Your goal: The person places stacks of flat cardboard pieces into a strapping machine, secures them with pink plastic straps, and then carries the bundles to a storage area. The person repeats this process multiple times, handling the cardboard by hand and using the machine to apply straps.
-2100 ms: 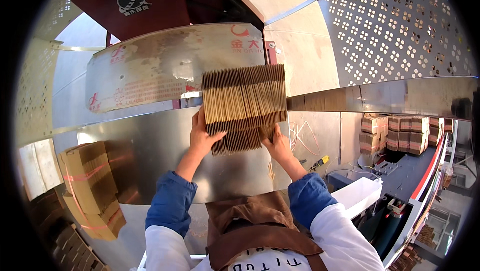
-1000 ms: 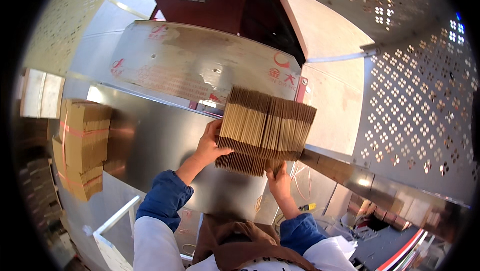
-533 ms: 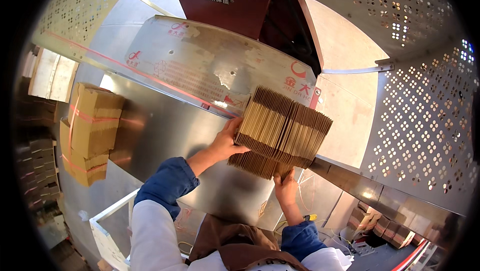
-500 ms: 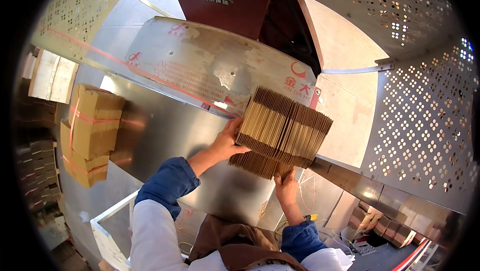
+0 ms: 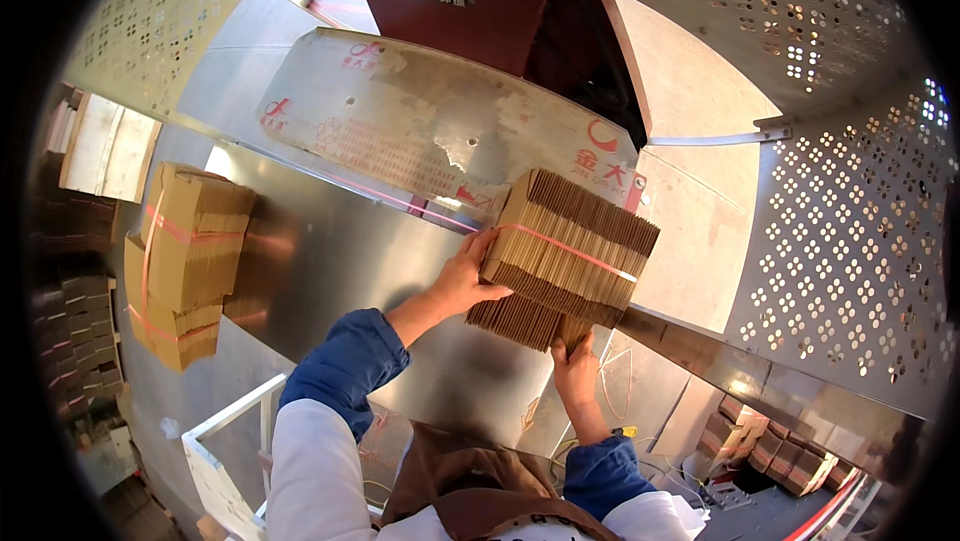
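A bundle of flat cardboard pieces (image 5: 590,216), packed on edge, sits at the right end of the metal tabletop (image 5: 340,261). Across its top runs a pink strap (image 5: 560,241). My left hand (image 5: 468,273) grips the bundle's left side, thumb along the near edge and fingers at the upper left. At the near right corner, my right hand (image 5: 574,369) pinches a protruding lower part of the cardboard. The undersides of the bundle and some of my fingertips are hidden.
Another strapped cardboard bundle (image 5: 195,251) stands at the tabletop's left end. A dark red machine housing (image 5: 450,1) rises at the far side, behind a worn metal plate (image 5: 400,121). Perforated panels (image 5: 840,241) flank the right. More bundles (image 5: 735,431) lie at lower right.
A pink strap now lies tight across the bundle; before, a strap stretched over the metal plate toward the upper left. The cardboard is pressed closer together, its gap gone. Both hands keep their grip.
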